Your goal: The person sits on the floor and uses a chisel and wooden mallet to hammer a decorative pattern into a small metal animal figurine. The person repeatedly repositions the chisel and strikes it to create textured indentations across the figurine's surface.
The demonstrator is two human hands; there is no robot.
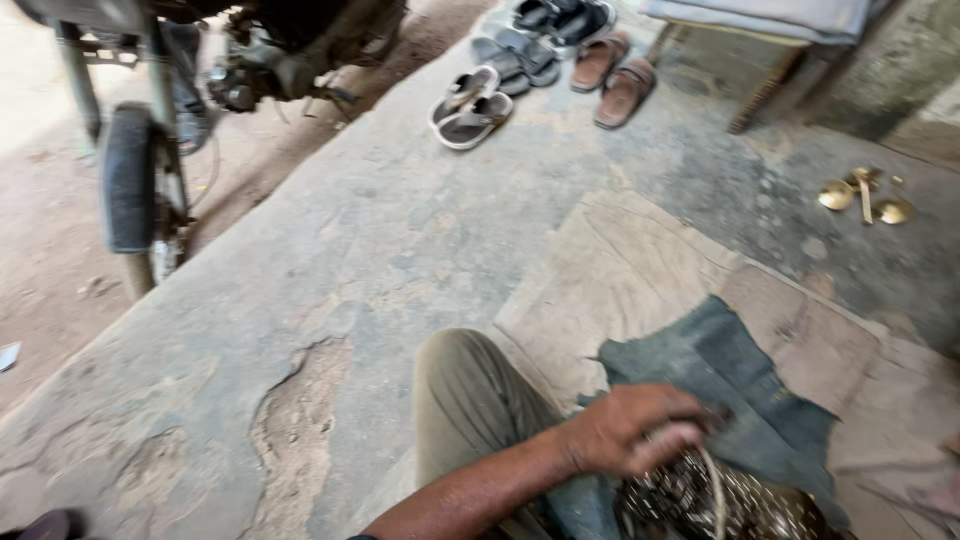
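Blurrily, left hand (630,430) curled on a speckled, cord-looped bundle (715,505) cut off at the bottom edge — right hand unseen, frayed dark cloth (720,375) on the cracked stone floor (380,240).

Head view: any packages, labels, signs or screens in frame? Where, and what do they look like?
None that can be made out: no package, label, sign or screen.
Small pale flat scrap at the left edge on the dirt: too blurred to tell what it is.
Left hand grips a dark speckled bundle over a grey-green cloth: no markings visible.
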